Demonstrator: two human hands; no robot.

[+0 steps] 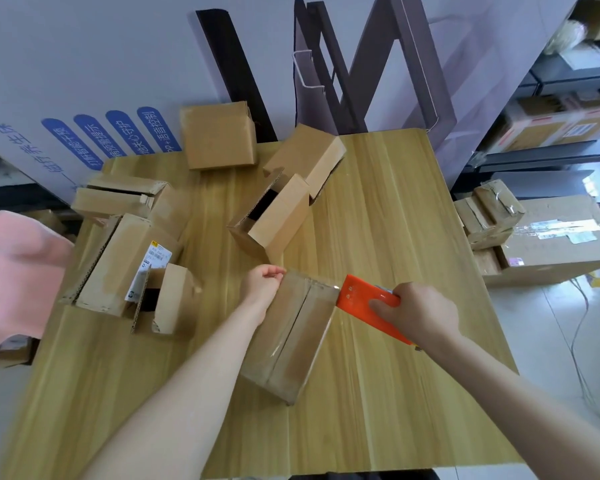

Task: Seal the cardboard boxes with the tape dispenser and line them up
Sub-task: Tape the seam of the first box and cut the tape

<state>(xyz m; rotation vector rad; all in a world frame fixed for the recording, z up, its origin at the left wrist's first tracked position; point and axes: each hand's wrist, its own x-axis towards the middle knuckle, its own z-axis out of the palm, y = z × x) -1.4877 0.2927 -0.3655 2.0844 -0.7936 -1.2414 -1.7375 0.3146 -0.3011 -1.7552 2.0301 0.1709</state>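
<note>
Box (288, 334) lies on the table (395, 202); my left hand (262, 282) pinches its far corner, my right hand (420, 311) grips the tape dispenser (364, 299) at its edge. I should pull firmly, holding the box steady.

Wooden table (378, 220), pink cloth (11, 271) at left, shelving (548, 157) at right
</note>
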